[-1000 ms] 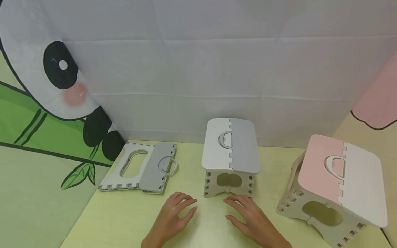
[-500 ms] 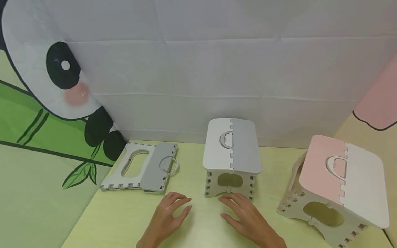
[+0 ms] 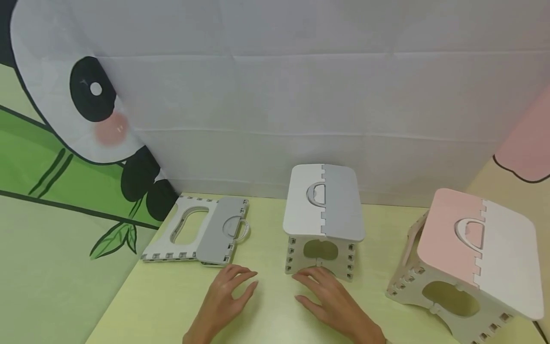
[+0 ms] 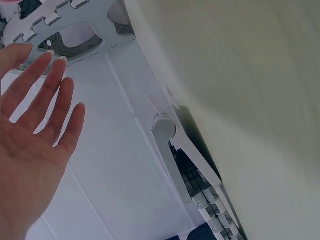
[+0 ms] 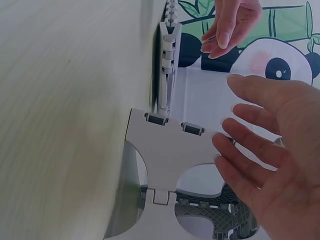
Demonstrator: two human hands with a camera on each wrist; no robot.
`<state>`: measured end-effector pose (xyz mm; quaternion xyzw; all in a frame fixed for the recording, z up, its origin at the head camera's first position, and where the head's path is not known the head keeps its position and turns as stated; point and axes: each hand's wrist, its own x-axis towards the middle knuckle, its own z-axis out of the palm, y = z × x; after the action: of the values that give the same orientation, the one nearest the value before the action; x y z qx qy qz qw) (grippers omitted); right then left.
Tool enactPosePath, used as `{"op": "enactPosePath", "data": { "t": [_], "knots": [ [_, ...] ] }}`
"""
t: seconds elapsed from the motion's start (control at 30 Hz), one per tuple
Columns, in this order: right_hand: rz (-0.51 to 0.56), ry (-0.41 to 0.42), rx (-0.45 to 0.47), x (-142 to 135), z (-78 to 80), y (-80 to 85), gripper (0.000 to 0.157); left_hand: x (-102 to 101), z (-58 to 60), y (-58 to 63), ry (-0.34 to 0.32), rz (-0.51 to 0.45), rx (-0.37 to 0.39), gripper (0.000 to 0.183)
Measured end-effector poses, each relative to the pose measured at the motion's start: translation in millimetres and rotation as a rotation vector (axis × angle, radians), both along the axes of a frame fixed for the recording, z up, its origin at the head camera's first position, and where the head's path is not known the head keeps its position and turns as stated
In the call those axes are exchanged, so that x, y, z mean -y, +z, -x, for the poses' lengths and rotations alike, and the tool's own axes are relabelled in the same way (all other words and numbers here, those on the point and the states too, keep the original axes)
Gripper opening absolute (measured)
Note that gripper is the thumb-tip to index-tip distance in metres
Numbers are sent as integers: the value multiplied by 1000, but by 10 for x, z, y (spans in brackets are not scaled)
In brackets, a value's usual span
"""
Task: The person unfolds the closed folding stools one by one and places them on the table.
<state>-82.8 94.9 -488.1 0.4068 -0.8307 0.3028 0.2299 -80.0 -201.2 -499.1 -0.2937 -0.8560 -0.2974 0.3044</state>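
Over the near part of the table, my left hand [image 3: 224,297] hovers with fingers spread and slightly bent, holding nothing. Just beyond it a white and grey folding stool [image 3: 211,229] lies folded flat, its handle loop [image 3: 242,230] sticking out to the right. My right hand [image 3: 328,300], also holding nothing, is in front of an unfolded white and grey stool [image 3: 323,203] standing upright; its fingertips overlap the stool's lower edge in the head view. The right wrist view shows relaxed fingers [image 5: 245,150] near that stool's side panel [image 5: 165,150]; touching cannot be told.
An unfolded pink and white stool [image 3: 479,253] stands to the right on the pale yellow table [image 3: 266,325]. Behind the table hangs a white cloth [image 3: 275,95], with a panda print [image 3: 92,91] at the left.
Both hands have drifted slightly left, staying apart and holding nothing. The whole scene has shifted a little to the right in the head view; the stools stay where they are.
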Motion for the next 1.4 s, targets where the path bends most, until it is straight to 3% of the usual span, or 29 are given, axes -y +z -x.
{"op": "enactPosePath", "data": {
  "t": [1.03, 1.4],
  "knots": [
    [-32, 87, 35, 374, 87, -48, 43, 407, 70, -39, 122, 2, 22, 25],
    [-62, 120, 8, 538, 158, -68, 42, 572, 112, -57, 143, -8, 26, 22]
  ]
}}
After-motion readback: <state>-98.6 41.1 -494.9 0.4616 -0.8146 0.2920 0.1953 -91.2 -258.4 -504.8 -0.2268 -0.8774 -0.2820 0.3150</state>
